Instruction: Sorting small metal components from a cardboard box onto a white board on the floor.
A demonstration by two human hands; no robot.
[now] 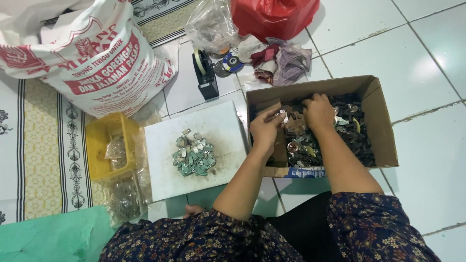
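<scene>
A brown cardboard box (378, 121) on the tiled floor holds several small dark and metallic parts (349, 131). My left hand (266, 127) is over the box's left side and pinches a small silver metal piece (283, 115) between its fingertips. My right hand (318, 112) reaches into the box with its fingers curled down among the parts; whether it holds one is hidden. To the left, a white board (218, 126) carries a pile of small silver-green metal pieces (193, 156).
A yellow plastic tub (99, 145) and clear bags of small parts (124, 199) lie left of the board. Behind stand a large printed white sack (92, 58), a black tape dispenser (206, 73), a red bag (272, 17) and crumpled cloth (284, 63).
</scene>
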